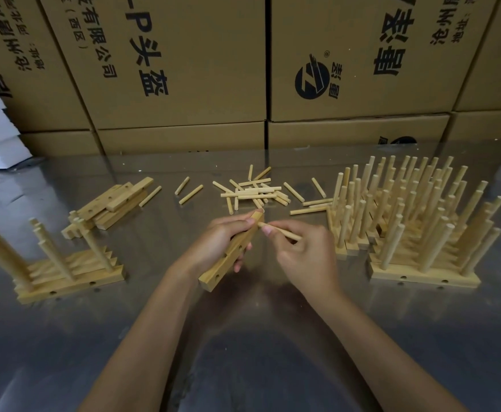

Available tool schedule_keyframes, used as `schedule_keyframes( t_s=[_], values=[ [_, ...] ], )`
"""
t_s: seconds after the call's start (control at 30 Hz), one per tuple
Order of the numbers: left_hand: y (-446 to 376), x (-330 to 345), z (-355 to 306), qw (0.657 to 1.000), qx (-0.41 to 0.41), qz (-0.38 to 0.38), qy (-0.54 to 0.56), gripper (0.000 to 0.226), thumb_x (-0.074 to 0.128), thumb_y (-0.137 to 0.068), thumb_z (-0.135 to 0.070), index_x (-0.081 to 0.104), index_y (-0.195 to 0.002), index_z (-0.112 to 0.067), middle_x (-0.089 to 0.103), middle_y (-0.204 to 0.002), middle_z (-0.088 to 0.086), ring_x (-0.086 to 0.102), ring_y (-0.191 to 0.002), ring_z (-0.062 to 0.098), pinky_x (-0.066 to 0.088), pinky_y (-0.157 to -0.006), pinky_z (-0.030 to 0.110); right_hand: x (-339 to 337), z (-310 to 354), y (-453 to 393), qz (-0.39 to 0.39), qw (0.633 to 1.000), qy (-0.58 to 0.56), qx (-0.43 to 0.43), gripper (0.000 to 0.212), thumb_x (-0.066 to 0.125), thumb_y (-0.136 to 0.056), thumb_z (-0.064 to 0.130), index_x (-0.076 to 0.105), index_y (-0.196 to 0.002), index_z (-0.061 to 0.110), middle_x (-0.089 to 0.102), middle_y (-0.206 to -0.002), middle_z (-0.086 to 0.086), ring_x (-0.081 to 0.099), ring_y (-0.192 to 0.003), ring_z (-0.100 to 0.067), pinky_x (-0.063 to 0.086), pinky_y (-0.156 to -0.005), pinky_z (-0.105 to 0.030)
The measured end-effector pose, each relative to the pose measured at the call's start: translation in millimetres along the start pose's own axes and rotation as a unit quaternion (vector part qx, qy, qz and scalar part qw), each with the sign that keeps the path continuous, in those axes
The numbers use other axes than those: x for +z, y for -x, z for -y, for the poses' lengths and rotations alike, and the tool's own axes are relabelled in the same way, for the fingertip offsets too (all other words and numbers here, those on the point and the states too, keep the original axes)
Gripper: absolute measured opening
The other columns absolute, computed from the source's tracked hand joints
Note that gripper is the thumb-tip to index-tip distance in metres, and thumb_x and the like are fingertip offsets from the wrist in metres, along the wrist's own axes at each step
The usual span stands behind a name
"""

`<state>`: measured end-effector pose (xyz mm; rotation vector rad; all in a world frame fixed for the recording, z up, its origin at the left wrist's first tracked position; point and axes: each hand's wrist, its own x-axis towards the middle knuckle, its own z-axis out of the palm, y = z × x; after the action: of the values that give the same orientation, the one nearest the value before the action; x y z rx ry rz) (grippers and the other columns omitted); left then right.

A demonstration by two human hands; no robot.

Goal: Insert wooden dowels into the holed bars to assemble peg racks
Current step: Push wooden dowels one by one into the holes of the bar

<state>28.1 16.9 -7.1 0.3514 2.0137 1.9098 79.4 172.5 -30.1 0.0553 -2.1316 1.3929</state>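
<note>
I see left hand (222,242) gripping bar (231,252), long axis tilted away. Right hand (305,251) pinches dowel (279,231), tip touching bar's far end, pointing left.

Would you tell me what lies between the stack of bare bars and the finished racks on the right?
Head view: loose dowels lie scattered there on the table.

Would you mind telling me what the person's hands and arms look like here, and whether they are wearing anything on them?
Both arms are bare from the bottom edge of the picture up to the fingertips: no sleeves show. The left hand and right hand wear no gloves, and no rings, watch, bracelet or bandage can be seen on either. The fingernails are short and unpainted.
</note>
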Motion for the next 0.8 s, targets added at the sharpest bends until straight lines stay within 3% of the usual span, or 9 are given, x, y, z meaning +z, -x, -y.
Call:
schedule_keyframes(
  t_s=[0.1,0.17,0.33,0.47,0.57,0.63,0.73,0.8],
  values=[
    [1.9,1.3,-0.4,1.0,0.007,0.005,-0.029,0.031,0.052,-0.101,-0.021,0.066,-0.125,-0.033,0.054,-0.067,0.006,0.051,-0.049,0.011,0.045,-0.041,0.026,-0.4,1.0,0.1,0.008,0.997,-0.048,0.053,0.009,0.076,-0.085,0.021,0.077,-0.083,0.029,0.067,-0.064,0.029,0.064,-0.073,0.011,0.043,-0.062,-0.003],
    [2.2,1.9,-1.1,0.999,0.009,0.007,-0.031,0.031,0.051,-0.101,-0.021,0.065,-0.127,-0.033,0.053,-0.066,0.005,0.051,-0.048,0.009,0.045,-0.041,0.025,-0.2,1.7,0.0,0.007,0.993,-0.084,0.085,0.015,0.076,-0.085,0.021,0.074,-0.077,0.034,0.063,-0.054,0.026,0.061,-0.06,0.011,0.04,-0.058,-0.001],
    [2.7,3.4,-1.2,0.998,0.017,0.007,-0.053,0.034,0.05,-0.102,-0.019,0.062,-0.132,-0.03,0.052,-0.067,0.005,0.051,-0.046,0.007,0.044,-0.04,0.024,1.3,1.4,1.4,0.016,0.973,-0.134,0.186,0.012,0.074,-0.086,0.027,0.074,-0.075,0.031,0.058,-0.046,0.004,0.05,-0.043,0.0,0.041,-0.049,-0.015],
    [0.1,0.5,1.9,0.999,0.006,0.016,-0.04,0.033,0.051,-0.102,-0.021,0.063,-0.131,-0.032,0.053,-0.066,0.004,0.05,-0.049,0.009,0.042,-0.04,0.024,2.4,2.8,2.1,0.024,0.962,-0.153,0.224,0.013,0.074,-0.087,0.026,0.075,-0.075,0.03,0.059,-0.05,0.002,0.052,-0.047,-0.002,0.041,-0.057,-0.024],
    [-2.6,-4.2,5.2,0.999,-0.023,0.01,-0.031,0.027,0.054,-0.101,-0.026,0.067,-0.12,-0.041,0.057,-0.066,0.003,0.049,-0.054,0.012,0.041,-0.043,0.023,3.5,5.4,-0.5,0.051,0.955,-0.164,0.241,0.004,0.073,-0.087,0.027,0.075,-0.083,0.028,0.065,-0.056,0.003,0.056,-0.052,-0.005,0.046,-0.051,-0.021],
    [-3.3,-11.6,6.8,0.998,-0.044,-0.026,-0.023,0.023,0.057,-0.1,-0.03,0.07,-0.113,-0.042,0.061,-0.069,0.001,0.052,-0.058,0.012,0.042,-0.048,0.024,4.4,8.4,-2.5,0.057,0.947,-0.195,0.25,0.013,0.074,-0.086,0.032,0.071,-0.096,0.027,0.072,-0.066,0.005,0.063,-0.058,-0.004,0.049,-0.049,-0.019],
    [-2.3,-28.7,8.2,0.99,-0.064,-0.12,0.02,0.022,0.055,-0.1,-0.033,0.069,-0.117,-0.032,0.066,-0.076,0.001,0.057,-0.065,0.013,0.048,-0.053,0.026,6.3,3.8,-7.0,0.007,0.95,-0.202,0.237,0.017,0.065,-0.092,0.037,0.066,-0.103,0.025,0.072,-0.074,0.01,0.065,-0.068,0.003,0.05,-0.056,-0.021],
    [-1.0,-38.6,8.8,0.979,-0.058,-0.176,0.087,0.023,0.052,-0.102,-0.033,0.068,-0.115,-0.022,0.064,-0.074,0.001,0.054,-0.06,0.012,0.047,-0.047,0.023,8.9,-3.5,-15.0,-0.015,0.98,-0.076,0.184,0.016,0.053,-0.1,0.023,0.063,-0.112,0.02,0.069,-0.089,0.01,0.065,-0.091,-0.007,0.045,-0.068,-0.021]
  ],
)
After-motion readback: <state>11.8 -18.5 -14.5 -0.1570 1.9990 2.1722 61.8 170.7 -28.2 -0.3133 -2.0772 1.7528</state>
